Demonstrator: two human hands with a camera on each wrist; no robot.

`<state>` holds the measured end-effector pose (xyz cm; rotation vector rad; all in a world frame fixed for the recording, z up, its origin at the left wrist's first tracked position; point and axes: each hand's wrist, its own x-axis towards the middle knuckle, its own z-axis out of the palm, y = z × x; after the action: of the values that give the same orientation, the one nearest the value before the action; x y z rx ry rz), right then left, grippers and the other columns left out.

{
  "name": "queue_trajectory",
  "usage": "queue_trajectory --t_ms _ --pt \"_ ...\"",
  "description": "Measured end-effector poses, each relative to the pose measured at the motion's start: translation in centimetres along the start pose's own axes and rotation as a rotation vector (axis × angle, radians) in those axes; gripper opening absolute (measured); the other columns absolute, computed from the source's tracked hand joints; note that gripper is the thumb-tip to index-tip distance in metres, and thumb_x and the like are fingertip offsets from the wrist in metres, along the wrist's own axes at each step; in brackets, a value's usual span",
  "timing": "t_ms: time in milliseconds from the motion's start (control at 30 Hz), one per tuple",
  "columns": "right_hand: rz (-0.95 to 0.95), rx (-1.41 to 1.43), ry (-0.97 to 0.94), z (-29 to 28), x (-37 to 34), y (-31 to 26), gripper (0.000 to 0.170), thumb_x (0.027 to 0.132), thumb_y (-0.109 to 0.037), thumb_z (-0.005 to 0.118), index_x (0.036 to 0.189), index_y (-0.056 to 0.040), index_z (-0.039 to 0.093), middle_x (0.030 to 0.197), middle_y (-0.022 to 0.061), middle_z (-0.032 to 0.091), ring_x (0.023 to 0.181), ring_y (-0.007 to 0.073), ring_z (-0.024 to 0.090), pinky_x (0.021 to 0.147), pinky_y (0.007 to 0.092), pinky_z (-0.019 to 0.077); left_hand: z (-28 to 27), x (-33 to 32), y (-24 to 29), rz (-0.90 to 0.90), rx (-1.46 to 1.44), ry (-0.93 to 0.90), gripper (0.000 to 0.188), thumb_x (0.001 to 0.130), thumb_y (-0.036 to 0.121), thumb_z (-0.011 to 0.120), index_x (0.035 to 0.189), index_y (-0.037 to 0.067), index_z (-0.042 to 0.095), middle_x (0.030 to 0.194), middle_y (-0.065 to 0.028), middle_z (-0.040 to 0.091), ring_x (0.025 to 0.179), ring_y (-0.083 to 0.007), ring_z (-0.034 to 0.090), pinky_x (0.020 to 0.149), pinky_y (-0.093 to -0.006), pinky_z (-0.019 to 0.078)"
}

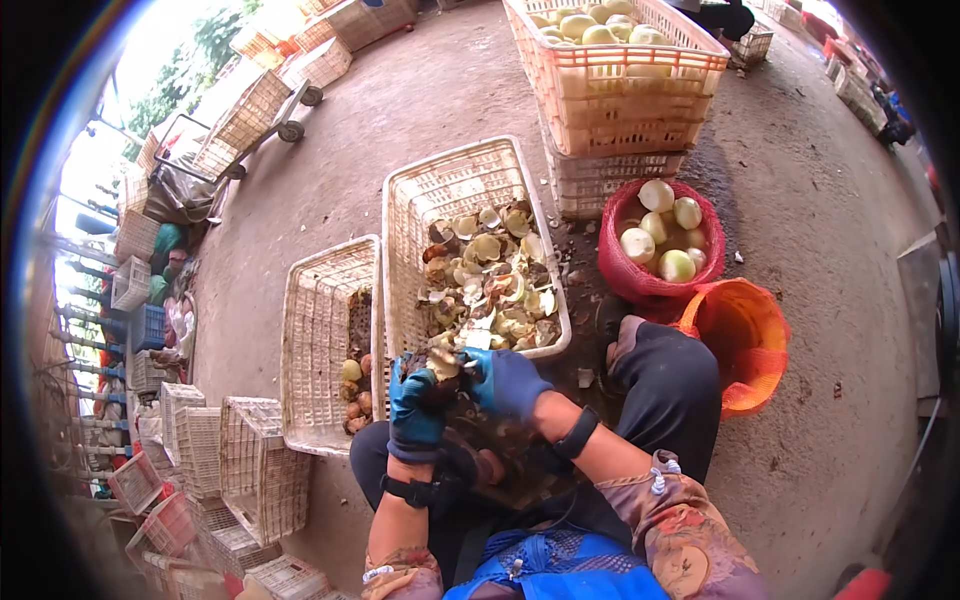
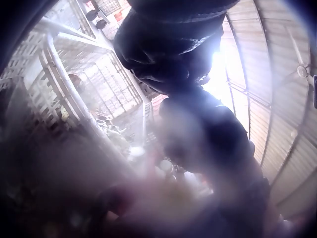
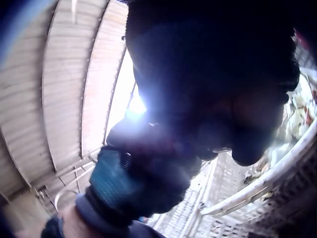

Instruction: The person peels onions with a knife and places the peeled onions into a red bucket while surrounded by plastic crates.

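In the head view my gloved left hand (image 1: pixel 415 412) grips a partly peeled onion (image 1: pixel 443 366), with dark ragged skin around its pale flesh. My gloved right hand (image 1: pixel 508 384) has curled fingers at the onion's right side, thumb toward it; I cannot tell whether a small tool is also in them. Both hands are over the near edge of a crate of peelings (image 1: pixel 552 215). The left wrist view is hazy, with a dark glove (image 2: pixel 203 129) across it. Backlit, the right glove (image 3: pixel 213 79) fills much of the right wrist view, the teal left glove (image 3: pixel 116 178) below it.
A narrower crate (image 1: pixel 300 350) with a few unpeeled onions (image 1: pixel 354 400) adjoins on the left. At right stand a red bucket (image 1: pixel 620 262) of peeled onions and an orange bucket (image 1: pixel 775 345). Stacked crates (image 1: pixel 630 105) rise behind; loose crates (image 1: pixel 265 470) lie at lower left.
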<state>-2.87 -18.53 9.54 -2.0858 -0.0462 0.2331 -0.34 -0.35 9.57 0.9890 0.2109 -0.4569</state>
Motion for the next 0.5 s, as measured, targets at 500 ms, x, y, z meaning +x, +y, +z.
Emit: queue_trajectory --t_ms 500 --pt "0.402 0.322 0.361 0.5 3.2 4.7 0.050 0.078 -0.038 0.065 0.112 -0.0023 0.063 0.104 0.0272 0.065 0.098 0.0431 0.062 0.082 0.0446 0.0506 0.6 2.3 -2.0 0.051 -0.003 -0.148 0.034 0.085 0.021 0.062 0.117 0.008 0.058 0.114 -0.0140 0.063 0.101 -0.0302 0.062 0.079 -0.0434 0.0518"
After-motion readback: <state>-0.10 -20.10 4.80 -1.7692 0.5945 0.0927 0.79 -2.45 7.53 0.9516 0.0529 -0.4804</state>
